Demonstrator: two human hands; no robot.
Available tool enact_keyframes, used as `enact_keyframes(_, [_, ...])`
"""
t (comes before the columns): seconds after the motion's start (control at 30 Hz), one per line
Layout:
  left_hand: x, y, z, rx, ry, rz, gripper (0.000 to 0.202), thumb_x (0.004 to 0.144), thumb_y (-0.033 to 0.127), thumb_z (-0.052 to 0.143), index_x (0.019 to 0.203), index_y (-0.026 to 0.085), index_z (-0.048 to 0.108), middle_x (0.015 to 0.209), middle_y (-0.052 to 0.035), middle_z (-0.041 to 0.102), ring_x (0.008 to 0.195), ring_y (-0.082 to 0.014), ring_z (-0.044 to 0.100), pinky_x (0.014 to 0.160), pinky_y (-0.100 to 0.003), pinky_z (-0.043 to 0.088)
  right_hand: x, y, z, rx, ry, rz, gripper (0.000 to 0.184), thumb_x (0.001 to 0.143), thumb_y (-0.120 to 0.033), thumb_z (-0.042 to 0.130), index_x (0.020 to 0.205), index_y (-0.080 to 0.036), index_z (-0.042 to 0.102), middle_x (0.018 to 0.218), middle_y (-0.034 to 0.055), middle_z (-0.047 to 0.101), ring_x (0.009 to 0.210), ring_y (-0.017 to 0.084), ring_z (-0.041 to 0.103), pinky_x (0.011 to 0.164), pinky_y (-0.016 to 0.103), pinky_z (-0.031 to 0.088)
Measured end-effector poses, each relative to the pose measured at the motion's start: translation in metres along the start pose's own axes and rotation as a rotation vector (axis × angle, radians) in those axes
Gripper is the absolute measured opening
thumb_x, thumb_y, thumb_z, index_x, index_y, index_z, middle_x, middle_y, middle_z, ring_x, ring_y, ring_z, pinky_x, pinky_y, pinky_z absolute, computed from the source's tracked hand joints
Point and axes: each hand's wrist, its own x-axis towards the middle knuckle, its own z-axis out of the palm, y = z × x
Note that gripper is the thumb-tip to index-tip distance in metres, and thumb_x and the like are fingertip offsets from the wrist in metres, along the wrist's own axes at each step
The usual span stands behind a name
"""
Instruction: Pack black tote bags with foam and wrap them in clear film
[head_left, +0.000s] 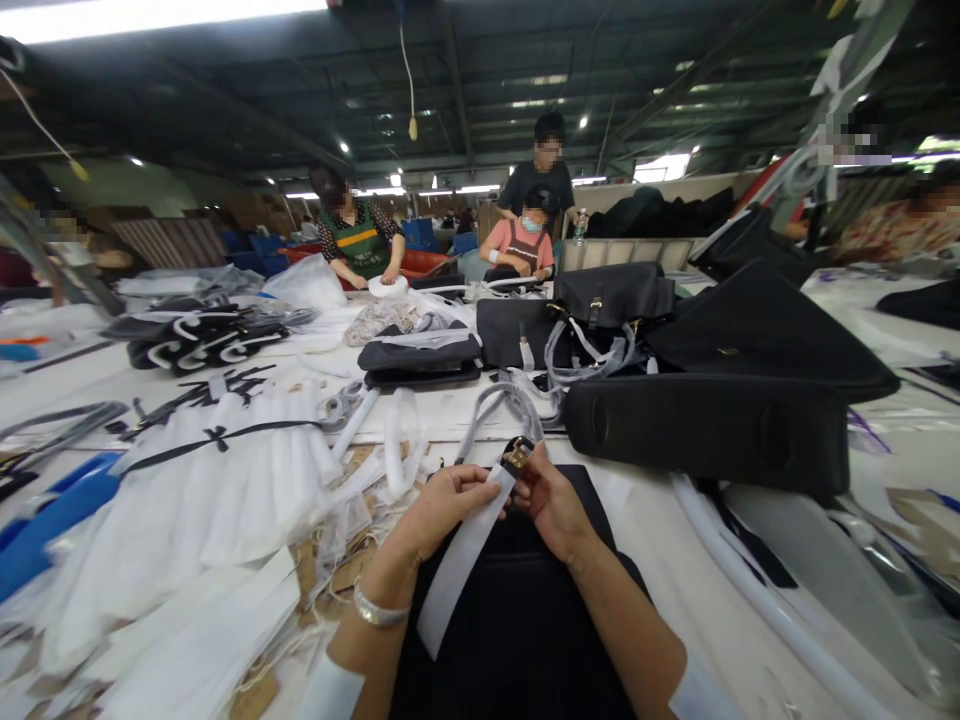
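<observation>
Head view: the person's two hands meet over a black bag (517, 620) that lies close to the body on the white table (656, 565), under the forearms. Thumb and fingers of the left hand (457, 500) pinch a white strip (461, 570), whose free end slants down toward the body over the bag. The right hand (553, 500) grips a black strap end (514, 444) with its fingers curled in; a gold-coloured clasp (519, 456) shows on it, between the two hands. Whether the white strip is fastened to the clasp, I cannot tell. A silver bracelet (381, 606) circles the left wrist. Just beyond the fingers rises a grey wrapped handle (469, 428). To the left of the hands lie white rolls (240, 480) tied with a black ribbon (289, 427), and nearer the body, white sheets (202, 640). To the right, a large black bag (705, 430) lies on its side, and a white tube (757, 590) runs below it toward the body. Farther ahead of the hands are a folded dark bag (420, 358) and a flap bag (615, 292). Well beyond, a co-worker in a green apron (367, 245) touches a white roll (388, 287).
</observation>
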Motion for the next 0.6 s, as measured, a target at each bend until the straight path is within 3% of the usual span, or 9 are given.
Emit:
enact_keyframes(0.13, [-0.033, 0.006, -0.003, 0.117, 0.051, -0.058, 0.037, 0.079, 0.052, 0.070, 0.091, 0.017, 0.066, 0.076, -0.0059, 0.075, 0.065, -0.0178, 0.068, 0.057, -0.023, 0.046, -0.003, -0.001, 0.003, 0.057, -0.060, 0.134, 0.039, 0.074, -0.054, 0.077, 0.089, -0.018, 0.076, 0.074, -0.0004, 0.055, 0.056, 0.006, 0.035, 0.047, 0.017, 0.036])
enact_keyframes(0.23, [-0.063, 0.001, -0.005, 0.142, 0.113, -0.120, 0.037, 0.080, 0.053, 0.069, 0.090, 0.017, 0.066, 0.078, -0.0059, 0.076, 0.066, -0.0178, 0.068, 0.058, -0.023, 0.046, -0.006, 0.004, 0.004, -0.061, -0.133, 0.223, 0.031, 0.070, -0.041, 0.085, 0.089, -0.018, 0.076, 0.070, -0.0025, 0.053, 0.058, 0.005, 0.039, 0.051, 0.014, 0.039])
enact_keyframes(0.33, [-0.090, -0.007, -0.005, 0.141, 0.192, -0.152, 0.037, 0.080, 0.052, 0.069, 0.091, 0.017, 0.068, 0.086, -0.0067, 0.076, 0.071, -0.0178, 0.069, 0.062, -0.023, 0.048, -0.009, 0.012, 0.005, -0.252, -0.216, 0.216, 0.032, 0.072, -0.043, 0.083, 0.092, -0.019, 0.076, 0.073, -0.0018, 0.058, 0.065, 0.006, 0.048, 0.056, 0.015, 0.041])
enact_keyframes(0.43, [-0.110, -0.015, -0.001, 0.120, 0.246, -0.174, 0.037, 0.081, 0.051, 0.070, 0.093, 0.017, 0.068, 0.089, -0.0070, 0.076, 0.074, -0.0184, 0.069, 0.064, -0.024, 0.049, -0.012, 0.017, 0.006, -0.398, -0.304, 0.164, 0.039, 0.074, -0.046, 0.079, 0.104, -0.021, 0.074, 0.095, 0.0027, 0.069, 0.082, 0.011, 0.059, 0.062, 0.018, 0.044])
enact_keyframes(0.6, [-0.123, -0.026, 0.004, 0.070, 0.263, -0.166, 0.036, 0.081, 0.049, 0.071, 0.096, 0.018, 0.068, 0.084, -0.0059, 0.075, 0.074, -0.0187, 0.069, 0.066, -0.025, 0.050, -0.016, 0.013, 0.006, -0.518, -0.428, 0.171, 0.044, 0.072, -0.043, 0.081, 0.106, -0.017, 0.073, 0.102, 0.0091, 0.074, 0.094, 0.020, 0.066, 0.067, 0.024, 0.048])
